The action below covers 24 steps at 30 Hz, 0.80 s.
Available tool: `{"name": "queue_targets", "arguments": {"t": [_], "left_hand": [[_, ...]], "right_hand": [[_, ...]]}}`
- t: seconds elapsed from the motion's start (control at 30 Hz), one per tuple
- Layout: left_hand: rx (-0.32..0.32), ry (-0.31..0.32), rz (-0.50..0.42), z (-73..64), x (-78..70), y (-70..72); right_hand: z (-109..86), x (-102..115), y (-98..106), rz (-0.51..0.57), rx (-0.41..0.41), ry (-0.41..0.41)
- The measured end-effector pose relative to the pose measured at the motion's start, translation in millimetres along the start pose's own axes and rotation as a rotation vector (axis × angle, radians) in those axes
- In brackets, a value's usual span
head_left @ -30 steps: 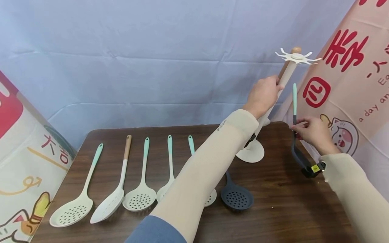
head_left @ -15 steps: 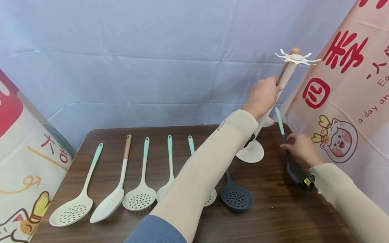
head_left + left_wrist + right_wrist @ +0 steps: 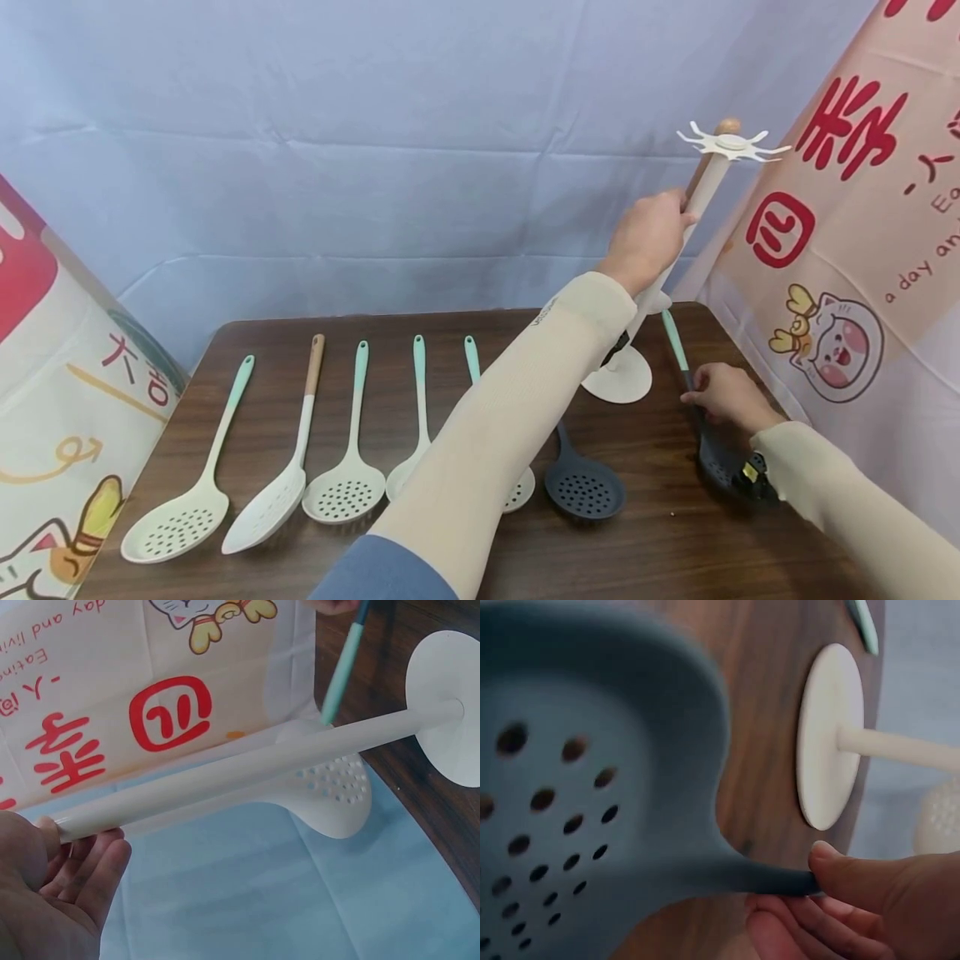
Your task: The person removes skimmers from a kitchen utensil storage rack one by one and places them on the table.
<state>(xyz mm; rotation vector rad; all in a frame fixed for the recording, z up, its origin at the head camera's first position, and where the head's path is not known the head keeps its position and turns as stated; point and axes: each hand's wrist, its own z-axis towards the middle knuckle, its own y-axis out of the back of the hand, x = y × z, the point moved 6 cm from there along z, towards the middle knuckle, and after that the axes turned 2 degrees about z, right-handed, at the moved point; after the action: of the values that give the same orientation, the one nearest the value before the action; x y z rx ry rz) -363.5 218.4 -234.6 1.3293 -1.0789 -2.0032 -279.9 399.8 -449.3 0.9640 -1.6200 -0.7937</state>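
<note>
My left hand grips the upper part of a white utensil rack's pole, whose round base stands on the table. A white skimmer with a perforated head hangs alongside the pole; its wooden handle shows near the top. At the right, my right hand pinches the neck of a dark grey skimmer between thumb and fingers. Its mint handle slants up toward the back, and its perforated head lies low over the table, partly hidden by my wrist.
Several white skimmers, among them a wooden-handled one and a mint-handled one, lie in a row on the brown table. Another dark grey skimmer ends the row. My left sleeve covers part of them.
My right hand has lowered the dark grey skimmer toward the table and leftward, and its handle has tipped from nearly upright to slanting back. My left hand stays on the pole.
</note>
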Motion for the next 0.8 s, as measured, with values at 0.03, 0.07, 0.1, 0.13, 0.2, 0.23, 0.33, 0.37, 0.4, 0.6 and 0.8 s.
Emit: {"name": "queue_targets", "arguments": {"t": [0.03, 0.07, 0.1, 0.13, 0.2, 0.23, 0.33, 0.37, 0.4, 0.6, 0.8], "left_hand": [[0.002, 0.002, -0.002, 0.0, 0.3, -0.2], [0.003, 0.003, -0.003, -0.2, 0.4, -0.2], [0.007, 0.008, -0.006, -0.3, 0.6, -0.6], [0.008, 0.007, -0.006, -0.3, 0.3, -0.4], [0.01, 0.003, -0.007, -0.2, -0.1, -0.2], [0.01, 0.0, -0.006, -0.2, -0.3, -0.1], [0.012, -0.004, -0.006, -0.1, -0.1, -0.1], [0.012, -0.003, -0.008, 0.0, 0.1, -0.2], [0.013, -0.003, -0.01, 0.1, 0.3, -0.2], [0.01, 0.006, -0.011, 0.7, 1.5, 0.6], [0.012, -0.003, 0.018, 0.1, -0.1, 0.4]], "right_hand": [[0.3, -2, -3, 0.004, 0.013, -0.013], [0.3, -3, -6, 0.011, 0.022, -0.023], [0.2, -3, -8, 0.014, 0.026, -0.028], [-0.3, -3, -10, 0.014, 0.028, -0.036], [-0.5, -3, -13, 0.017, 0.032, -0.046], [-0.8, -2, -14, 0.02, 0.033, -0.048], [-0.9, -2, -18, 0.018, 0.035, -0.052], [-0.7, -2, -20, 0.018, 0.037, -0.052], [-0.7, -2, -21, 0.019, 0.04, -0.053], [-1.1, -3, -26, 0.01, 0.058, -0.062], [-1.3, -4, -29, -0.021, 0.082, -0.079]]}}
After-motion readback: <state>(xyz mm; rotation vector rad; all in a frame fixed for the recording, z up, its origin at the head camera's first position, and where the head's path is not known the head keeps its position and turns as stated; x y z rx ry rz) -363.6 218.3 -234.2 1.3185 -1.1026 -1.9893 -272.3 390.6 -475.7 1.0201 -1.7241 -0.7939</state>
